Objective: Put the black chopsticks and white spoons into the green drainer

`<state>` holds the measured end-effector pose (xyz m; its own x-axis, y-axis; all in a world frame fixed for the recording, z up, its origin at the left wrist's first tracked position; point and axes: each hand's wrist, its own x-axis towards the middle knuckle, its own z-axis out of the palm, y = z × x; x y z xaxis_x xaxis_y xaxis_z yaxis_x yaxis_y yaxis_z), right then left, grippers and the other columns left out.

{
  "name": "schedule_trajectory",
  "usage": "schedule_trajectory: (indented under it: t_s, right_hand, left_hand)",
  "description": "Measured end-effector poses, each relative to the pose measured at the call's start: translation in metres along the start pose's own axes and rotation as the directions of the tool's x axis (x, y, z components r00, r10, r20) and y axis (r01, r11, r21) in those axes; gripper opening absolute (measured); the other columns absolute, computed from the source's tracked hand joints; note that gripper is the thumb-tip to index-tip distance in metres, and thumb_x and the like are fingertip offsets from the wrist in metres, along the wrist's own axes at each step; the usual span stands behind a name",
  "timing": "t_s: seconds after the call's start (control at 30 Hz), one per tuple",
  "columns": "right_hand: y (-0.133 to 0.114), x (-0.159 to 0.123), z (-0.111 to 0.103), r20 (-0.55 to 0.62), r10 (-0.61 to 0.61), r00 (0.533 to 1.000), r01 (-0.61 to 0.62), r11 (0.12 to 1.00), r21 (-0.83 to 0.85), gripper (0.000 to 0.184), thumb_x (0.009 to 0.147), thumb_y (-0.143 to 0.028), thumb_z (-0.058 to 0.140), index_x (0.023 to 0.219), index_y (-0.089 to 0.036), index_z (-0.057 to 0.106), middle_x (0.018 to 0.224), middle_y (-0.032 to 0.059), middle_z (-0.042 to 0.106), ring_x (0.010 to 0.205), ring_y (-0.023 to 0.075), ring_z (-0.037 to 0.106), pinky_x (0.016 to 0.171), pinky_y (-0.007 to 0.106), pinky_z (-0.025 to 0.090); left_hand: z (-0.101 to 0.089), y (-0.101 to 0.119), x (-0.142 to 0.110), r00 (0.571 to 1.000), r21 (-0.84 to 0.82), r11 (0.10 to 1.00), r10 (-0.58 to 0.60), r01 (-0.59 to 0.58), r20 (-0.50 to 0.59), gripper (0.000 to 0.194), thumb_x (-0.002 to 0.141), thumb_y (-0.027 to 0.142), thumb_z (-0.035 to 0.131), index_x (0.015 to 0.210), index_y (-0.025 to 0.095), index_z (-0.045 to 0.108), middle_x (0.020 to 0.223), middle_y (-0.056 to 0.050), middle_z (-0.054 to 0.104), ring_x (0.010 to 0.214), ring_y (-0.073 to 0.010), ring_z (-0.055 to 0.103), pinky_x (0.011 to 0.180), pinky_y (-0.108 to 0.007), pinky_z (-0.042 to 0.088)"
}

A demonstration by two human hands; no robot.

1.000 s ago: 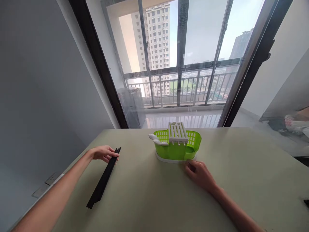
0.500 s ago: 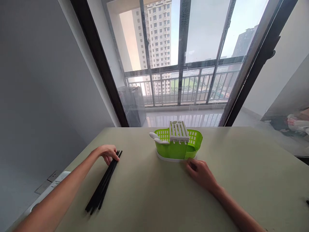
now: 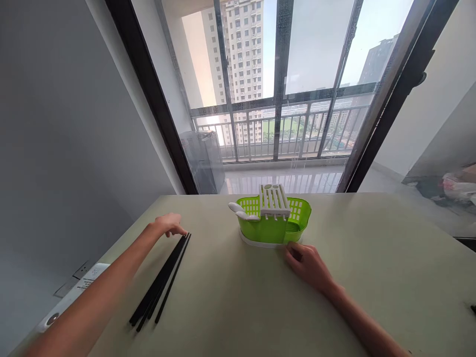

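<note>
Several black chopsticks [image 3: 158, 287] lie slanted on the table at the left, fanned a little, with one apart from the others. My left hand [image 3: 169, 225] is at their far ends; its index finger reaches out to the tips, and the thumb stands apart from it. A green plastic cutlery basket [image 3: 267, 230] with a white base stands mid-table. Across its top sits a white slotted rack [image 3: 274, 200], and white spoons [image 3: 243, 213] stick out over its left side. My right hand [image 3: 307, 263] is closed at the front right edge of the base, fingertips partly hidden.
The pale table [image 3: 230, 297] reaches back to a glass door [image 3: 282, 124]. A white power strip [image 3: 78, 292] lies along the left edge, near the grey wall [image 3: 74, 148]. A small dark object [image 3: 473, 310] shows at the far right.
My left hand has loosened from the chopsticks and lifted slightly up and left. The chopsticks have spread, one moving apart to the right. My right hand stays at the basket.
</note>
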<state>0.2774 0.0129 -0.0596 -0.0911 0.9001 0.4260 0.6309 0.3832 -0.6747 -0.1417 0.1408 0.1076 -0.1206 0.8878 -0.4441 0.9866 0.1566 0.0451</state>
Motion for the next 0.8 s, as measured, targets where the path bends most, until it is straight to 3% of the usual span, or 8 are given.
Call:
schedule_trajectory:
  t_s: [0.07, 0.17, 0.2, 0.27, 0.3, 0.37, 0.53, 0.8]
  right_hand:
    - [0.000, 0.000, 0.000, 0.001, 0.000, 1.000, 0.000, 1.000, 0.000, 0.038, 0.094, -0.036, 0.049, 0.060, -0.022, 0.038, 0.054, -0.0060, 0.037, 0.054, 0.0108, 0.031, 0.053, 0.024, 0.029]
    - [0.001, 0.000, 0.000, 0.003, -0.004, 1.000, 0.004, 1.000, 0.002, 0.039, 0.094, -0.037, 0.048, 0.060, -0.022, 0.039, 0.054, -0.0058, 0.038, 0.054, 0.0109, 0.031, 0.054, 0.024, 0.029]
    - [0.001, 0.000, 0.000, 0.004, -0.005, 1.000, 0.005, 1.000, 0.003, 0.039, 0.095, -0.037, 0.048, 0.060, -0.022, 0.040, 0.054, -0.0057, 0.039, 0.054, 0.0110, 0.032, 0.054, 0.025, 0.029]
    - [0.001, 0.000, 0.000, 0.006, -0.007, 1.000, 0.007, 1.000, 0.003, 0.039, 0.095, -0.037, 0.047, 0.060, -0.022, 0.040, 0.055, -0.0054, 0.039, 0.053, 0.0110, 0.032, 0.054, 0.025, 0.029]
    - [0.001, 0.000, 0.000, 0.007, -0.008, 1.000, 0.008, 1.000, 0.004, 0.039, 0.095, -0.037, 0.047, 0.060, -0.022, 0.041, 0.055, -0.0053, 0.039, 0.053, 0.0111, 0.033, 0.054, 0.025, 0.029]
    - [0.001, 0.001, 0.000, 0.008, -0.011, 1.000, 0.011, 1.000, 0.006, 0.040, 0.096, -0.038, 0.047, 0.060, -0.022, 0.041, 0.055, -0.0049, 0.040, 0.053, 0.0112, 0.034, 0.054, 0.025, 0.029]
    - [0.000, 0.002, 0.001, 0.009, -0.011, 1.000, 0.011, 1.000, 0.009, 0.039, 0.096, -0.037, 0.047, 0.061, -0.022, 0.042, 0.055, -0.0047, 0.041, 0.053, 0.0113, 0.035, 0.054, 0.025, 0.029]
    - [0.000, 0.004, 0.002, 0.014, -0.014, 1.000, 0.014, 1.000, 0.009, 0.036, 0.094, -0.032, 0.048, 0.060, -0.022, 0.041, 0.054, -0.0054, 0.041, 0.052, 0.0107, 0.033, 0.054, 0.025, 0.028]
  left_hand:
    - [-0.004, 0.016, -0.003, 0.977, 0.007, 0.996, 0.086, -0.086, -0.197, 0.041, 0.071, 0.057, 0.079, 0.087, 0.019, 0.075, 0.089, -0.013, 0.079, 0.100, -0.0379, 0.073, 0.085, -0.044, 0.057]
    - [-0.005, 0.052, -0.015, 0.871, -0.012, 0.951, 0.278, -0.309, -0.406, 0.058, 0.089, 0.068, 0.054, 0.124, 0.024, 0.067, 0.127, -0.010, 0.073, 0.120, -0.0295, 0.065, 0.100, -0.036, 0.052]
    - [-0.004, 0.065, -0.021, 0.820, -0.032, 0.913, 0.351, -0.408, -0.453, 0.060, 0.095, 0.070, 0.043, 0.129, 0.025, 0.064, 0.131, -0.008, 0.070, 0.122, -0.0258, 0.064, 0.101, -0.033, 0.051]
    - [-0.001, 0.092, -0.034, 0.651, -0.094, 0.748, 0.499, -0.657, -0.572, 0.062, 0.100, 0.067, 0.035, 0.128, 0.021, 0.065, 0.131, -0.009, 0.070, 0.119, -0.0253, 0.065, 0.101, -0.034, 0.051]
    - [0.001, 0.104, -0.040, 0.588, -0.101, 0.676, 0.546, -0.730, -0.597, 0.062, 0.101, 0.066, 0.034, 0.126, 0.019, 0.066, 0.130, -0.011, 0.070, 0.118, -0.0257, 0.066, 0.099, -0.036, 0.052]
    - [0.006, 0.123, -0.049, 0.508, -0.092, 0.568, 0.637, -0.818, -0.580, 0.060, 0.102, 0.063, 0.035, 0.126, 0.018, 0.066, 0.131, -0.012, 0.069, 0.115, -0.0262, 0.067, 0.095, -0.037, 0.055]
    - [0.020, 0.145, -0.054, 0.383, 0.037, 0.463, 0.773, -0.885, -0.507, 0.051, 0.097, 0.060, 0.053, 0.125, 0.019, 0.065, 0.128, -0.013, 0.070, 0.112, -0.0261, 0.069, 0.097, -0.039, 0.054]
    - [0.030, 0.152, -0.055, 0.311, 0.185, 0.453, 0.804, -0.872, -0.507, 0.061, 0.079, 0.063, 0.077, 0.120, 0.020, 0.065, 0.124, -0.014, 0.071, 0.114, -0.0307, 0.067, 0.098, -0.044, 0.054]
